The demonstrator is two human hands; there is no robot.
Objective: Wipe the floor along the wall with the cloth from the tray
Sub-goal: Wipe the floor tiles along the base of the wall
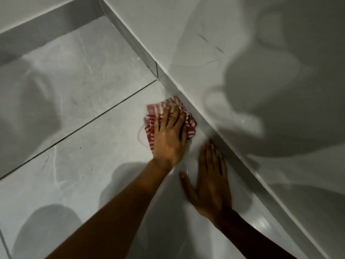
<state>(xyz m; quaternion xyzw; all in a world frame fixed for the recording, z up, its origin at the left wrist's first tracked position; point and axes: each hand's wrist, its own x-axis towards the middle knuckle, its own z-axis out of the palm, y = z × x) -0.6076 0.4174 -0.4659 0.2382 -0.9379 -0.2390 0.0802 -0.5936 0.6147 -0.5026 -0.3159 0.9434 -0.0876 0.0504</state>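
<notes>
Filling most of the view is a pale grey tiled floor (pixel 78 113), glossy and crossed by a dark grout line (pixel 93 116) that runs from eight o'clock toward one o'clock. A light grey wall (pixel 233 53) is seen across the upper right, and its skirting strip (pixel 220 131) slants from eleven o'clock down to five o'clock. Soft shadows are cast over both surfaces.

Two bare forearms are extended from the bottom edge. The right hand (pixel 211 182), at about five o'clock from the centre, is laid flat on the floor with its fingers held together and its thumb stretched outward; its little-finger side is set just beside the skirting.

The left hand (pixel 169 135), near the centre, is pressed palm down with fingers spread on a red-and-white striped cloth (pixel 152 116). The cloth is bunched beneath that hand, showing past the fingertips at twelve o'clock and beyond the thumb side at nine o'clock. Its far edge is touching the skirting at about one o'clock from the hand. The two hands are kept apart.
</notes>
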